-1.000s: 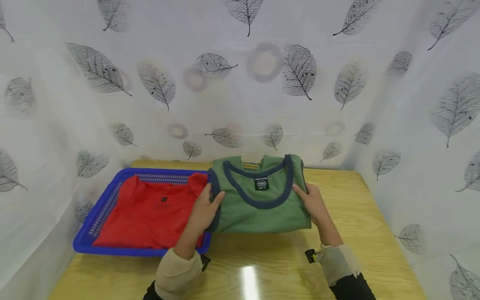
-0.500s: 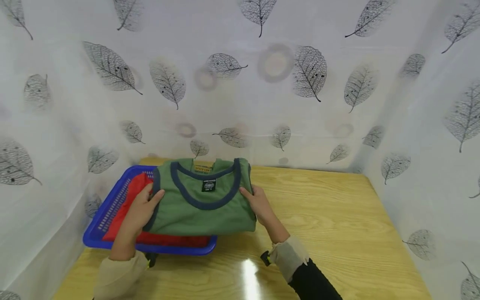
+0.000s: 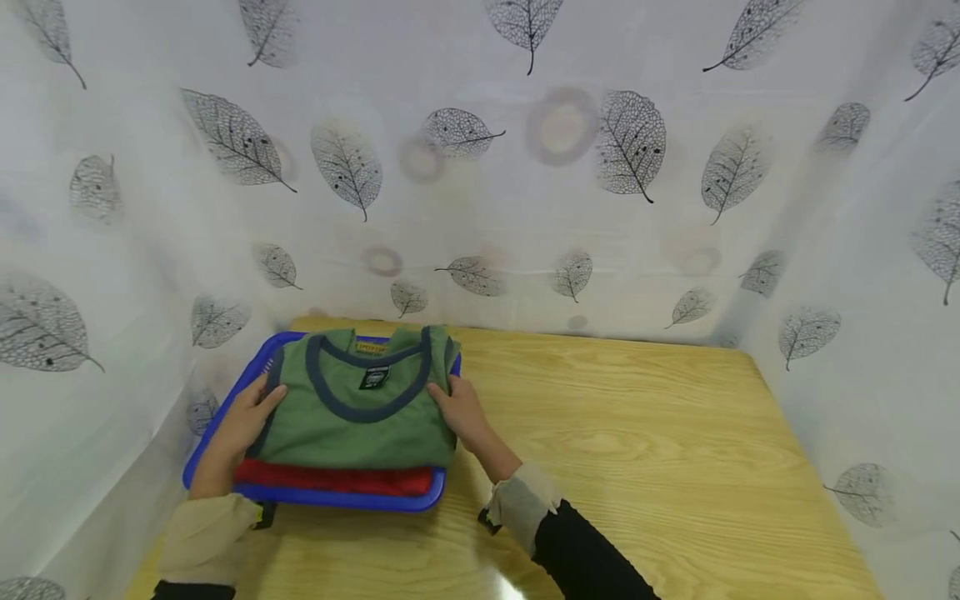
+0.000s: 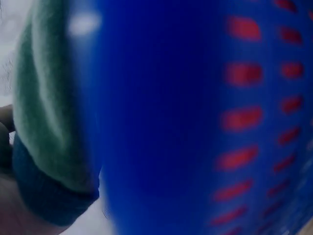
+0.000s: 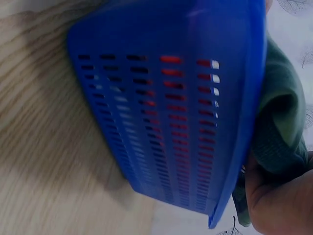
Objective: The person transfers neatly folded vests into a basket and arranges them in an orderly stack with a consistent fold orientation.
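A folded green shirt (image 3: 360,442) with navy neck and armhole trim lies over the blue basket (image 3: 330,499), held at both sides. My left hand (image 3: 240,419) grips its left edge, thumb on top. On the opposite edge, my right hand (image 3: 465,414) pinches the cloth the same way. Below the shirt, a strip of red garment (image 3: 337,480) shows inside the basket. In the right wrist view the green cloth (image 5: 283,98) bunches at the basket's rim beside my hand (image 5: 281,200). The left wrist view has the basket's wall (image 4: 161,98) close up, with green cloth (image 4: 46,93) beside it.
The basket stands toward the left of a light wooden table (image 3: 615,450), whose surface stretches to the right. A white sheet with leaf prints (image 3: 525,183) hangs at the back and along both sides.
Both hands have carried the green shirt leftward from beside the basket to over it and lowered it, covering most of the red garment. The view has turned slightly left.
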Available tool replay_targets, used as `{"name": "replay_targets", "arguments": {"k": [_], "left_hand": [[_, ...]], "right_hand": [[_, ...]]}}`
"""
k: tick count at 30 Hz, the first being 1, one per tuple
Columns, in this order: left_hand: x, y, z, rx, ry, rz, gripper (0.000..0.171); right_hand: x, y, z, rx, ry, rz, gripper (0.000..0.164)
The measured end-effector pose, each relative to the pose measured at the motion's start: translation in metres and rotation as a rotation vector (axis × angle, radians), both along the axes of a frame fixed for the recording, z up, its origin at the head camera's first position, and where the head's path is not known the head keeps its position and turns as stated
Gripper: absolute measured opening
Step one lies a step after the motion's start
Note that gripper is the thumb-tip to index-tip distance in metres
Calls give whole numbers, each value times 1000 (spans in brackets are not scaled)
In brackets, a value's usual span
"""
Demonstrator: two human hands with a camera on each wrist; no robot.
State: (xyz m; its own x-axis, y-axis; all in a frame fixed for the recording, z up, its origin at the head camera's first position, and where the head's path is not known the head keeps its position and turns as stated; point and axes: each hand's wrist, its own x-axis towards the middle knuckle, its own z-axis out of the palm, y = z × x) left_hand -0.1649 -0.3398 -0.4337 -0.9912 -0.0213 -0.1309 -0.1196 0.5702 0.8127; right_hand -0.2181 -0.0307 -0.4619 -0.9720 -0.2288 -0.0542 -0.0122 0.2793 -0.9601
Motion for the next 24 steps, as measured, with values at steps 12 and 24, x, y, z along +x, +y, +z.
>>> {"name": "replay_targets", "arguments": {"k": [12,24], "left_hand": [[-1,-23,-9,-56,-22,47,62],[-3,-31,-13,-101,-40,38,63]], "right_hand": [[4,-20,-2,13,-13,35,35],[6,-33,-7,101,-24,45,43]]}}
